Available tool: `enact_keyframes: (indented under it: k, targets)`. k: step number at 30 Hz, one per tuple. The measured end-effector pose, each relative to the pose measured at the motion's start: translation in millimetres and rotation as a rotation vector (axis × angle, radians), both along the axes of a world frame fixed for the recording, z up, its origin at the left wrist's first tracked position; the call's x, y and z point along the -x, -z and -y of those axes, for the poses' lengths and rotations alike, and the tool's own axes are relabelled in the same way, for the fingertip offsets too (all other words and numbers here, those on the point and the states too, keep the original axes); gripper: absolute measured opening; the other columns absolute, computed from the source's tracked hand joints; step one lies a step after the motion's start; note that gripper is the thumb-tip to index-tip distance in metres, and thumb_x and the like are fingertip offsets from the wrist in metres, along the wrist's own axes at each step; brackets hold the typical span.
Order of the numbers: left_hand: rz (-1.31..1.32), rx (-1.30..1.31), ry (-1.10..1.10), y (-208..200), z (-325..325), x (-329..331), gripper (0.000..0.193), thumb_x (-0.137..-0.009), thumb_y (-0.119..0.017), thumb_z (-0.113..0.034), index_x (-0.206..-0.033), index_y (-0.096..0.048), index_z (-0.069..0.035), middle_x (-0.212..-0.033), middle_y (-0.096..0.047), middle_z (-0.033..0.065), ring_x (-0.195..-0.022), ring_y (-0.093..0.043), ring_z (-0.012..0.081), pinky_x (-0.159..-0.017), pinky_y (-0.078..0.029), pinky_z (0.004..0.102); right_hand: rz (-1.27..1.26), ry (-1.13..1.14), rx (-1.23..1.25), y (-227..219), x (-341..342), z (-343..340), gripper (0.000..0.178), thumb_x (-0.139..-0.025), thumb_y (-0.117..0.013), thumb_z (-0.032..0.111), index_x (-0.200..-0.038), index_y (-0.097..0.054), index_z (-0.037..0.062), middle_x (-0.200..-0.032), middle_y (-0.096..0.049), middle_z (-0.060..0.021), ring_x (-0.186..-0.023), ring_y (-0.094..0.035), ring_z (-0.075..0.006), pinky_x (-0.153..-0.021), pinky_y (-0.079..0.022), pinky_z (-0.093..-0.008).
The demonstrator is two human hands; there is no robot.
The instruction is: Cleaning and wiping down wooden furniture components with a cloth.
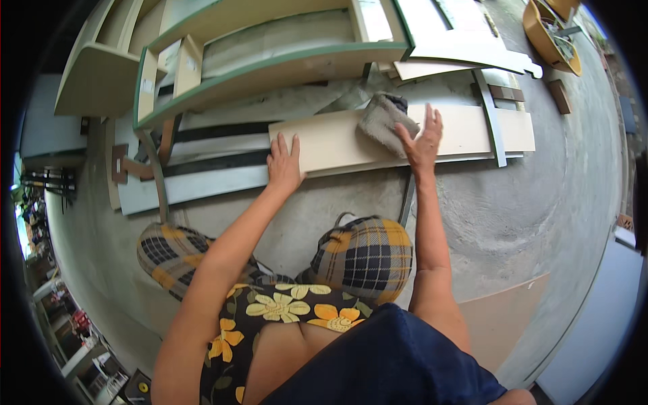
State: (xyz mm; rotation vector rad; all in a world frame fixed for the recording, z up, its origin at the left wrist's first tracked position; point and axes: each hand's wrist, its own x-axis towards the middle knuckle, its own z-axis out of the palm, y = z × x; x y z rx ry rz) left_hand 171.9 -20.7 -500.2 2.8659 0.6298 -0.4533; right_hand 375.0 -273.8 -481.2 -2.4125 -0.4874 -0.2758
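Observation:
A long pale wooden board [320, 143] lies across a low support in front of me. My left hand [285, 163] rests flat on the board's left end, its fingers spread. A crumpled grey-brown fleecy cloth [383, 128] sits on the board right of the middle. Just right of the cloth is my right hand [424, 143], open, with fingers raised and thumb apart. The thumb overlaps the cloth's edge; whether it touches the cloth I cannot tell.
Beyond the board stands a pale wooden frame [270, 66] with green edging. A metal bar [491, 121] crosses the board's right part. White panels [459, 50] lie at the back right, near a yellow container [550, 40]. A brown sheet [503, 317] lies on the floor.

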Motion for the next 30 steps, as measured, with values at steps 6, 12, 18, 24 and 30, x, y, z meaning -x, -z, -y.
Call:
enact_keyframes:
  k: [6, 12, 18, 24, 30]
  targets:
    - [-0.032, 0.037, -0.015, 5, -5, -10, 0.102, -0.063, -0.081, -0.033, -0.144, -0.023, -0.010, -0.147, -0.016, 0.0283, -0.135, -0.020, 0.0438, -0.097, -0.037, 0.0535, -0.142, -0.003, 0.481, 28, 21, -62, 0.101, -0.057, -0.083, 0.044, -0.142, -0.033, 0.0202, -0.145, -0.025, -0.0249, -0.130, -0.024, -0.0516, -0.104, -0.030, -0.0549]
    - [-0.095, 0.077, -0.031, 10, -17, -5, 0.100, -0.064, -0.080, -0.034, -0.144, -0.025, -0.009, -0.146, -0.018, 0.0286, -0.133, -0.022, 0.0449, -0.098, -0.035, 0.0554, -0.075, -0.070, 0.689, 31, 35, -80, 0.093, -0.059, -0.083, 0.030, -0.138, -0.037, 0.0136, -0.149, -0.026, -0.0111, -0.137, -0.021, -0.0377, -0.107, -0.023, -0.0566]
    - [-0.202, 0.192, 0.067, -1, -33, -21, 0.073, -0.067, -0.078, -0.035, -0.128, -0.050, -0.007, -0.138, -0.035, 0.0271, -0.125, -0.039, 0.0414, -0.092, -0.042, 0.0525, 0.106, -0.167, 0.591, 39, 60, -86, 0.088, -0.061, -0.080, 0.024, -0.137, -0.040, 0.0075, -0.133, -0.048, -0.0094, -0.119, -0.046, -0.0292, -0.093, -0.036, -0.0450]
    - [-0.243, 0.256, 0.174, -48, -110, -32, 0.046, -0.072, -0.073, -0.039, -0.102, -0.068, -0.005, -0.109, -0.065, 0.0155, -0.102, -0.061, 0.0320, -0.085, -0.051, 0.0438, 0.146, -0.496, 0.521, 27, 124, -86, 0.067, -0.072, -0.058, 0.004, -0.136, -0.042, 0.0154, -0.119, -0.055, -0.0050, -0.109, -0.052, -0.0273, -0.088, -0.038, -0.0424]
    - [-0.171, 0.062, -0.077, -107, -254, 16, 0.052, -0.076, -0.068, -0.035, -0.120, -0.058, -0.009, -0.119, -0.060, 0.0150, -0.111, -0.056, 0.0314, -0.092, -0.046, 0.0427, 0.007, -0.542, 0.603, 14, 116, -47, 0.063, -0.070, -0.060, 0.001, -0.130, -0.047, 0.0150, -0.110, -0.060, -0.0074, -0.101, -0.056, -0.0291, -0.082, -0.043, -0.0417]
